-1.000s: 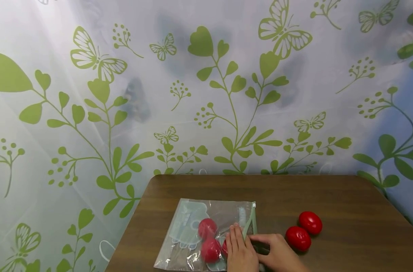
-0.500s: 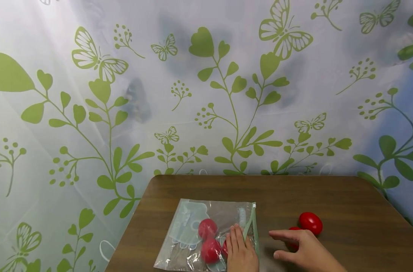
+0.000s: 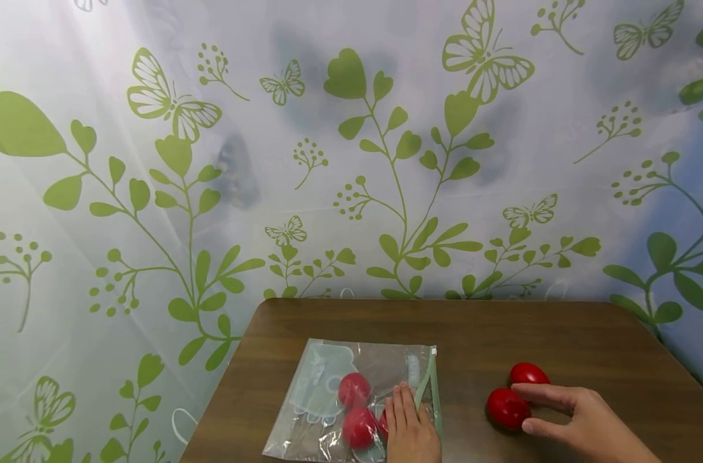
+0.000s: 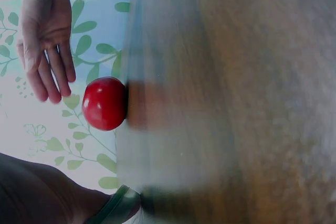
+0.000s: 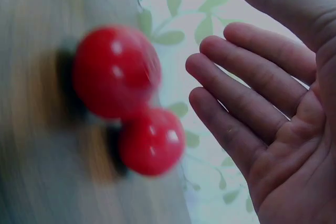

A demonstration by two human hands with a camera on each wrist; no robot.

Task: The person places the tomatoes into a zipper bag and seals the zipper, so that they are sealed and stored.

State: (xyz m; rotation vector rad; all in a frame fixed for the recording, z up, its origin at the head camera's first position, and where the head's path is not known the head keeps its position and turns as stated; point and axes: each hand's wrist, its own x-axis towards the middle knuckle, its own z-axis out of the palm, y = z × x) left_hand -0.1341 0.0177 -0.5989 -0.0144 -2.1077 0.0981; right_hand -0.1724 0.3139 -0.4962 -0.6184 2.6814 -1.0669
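A clear zip bag [image 3: 380, 360] with a green zip edge lies on the table, several red balls [image 3: 359, 427] inside it. My left hand [image 3: 411, 424] rests flat on the bag beside its zip end, its thumb at the green strip in the left wrist view. To the right sit two glossy red balls, a nearer one [image 3: 507, 409] and a farther one [image 3: 527, 372] partly behind my right hand [image 3: 577, 418]. That hand is held beside them, fingers extended and thumb apart. In the right wrist view its palm [image 5: 283, 166] holds nothing.
The brown wooden table [image 3: 467, 328] has rounded back corners. Behind it hangs a pale curtain [image 3: 305, 244] printed with green leaves and butterflies. A pale blue printed shape [image 3: 322, 376] shows on the bag.
My right hand has drawn away from the bag's open end and moved right to the two loose red balls. My left hand has stayed on the bag.
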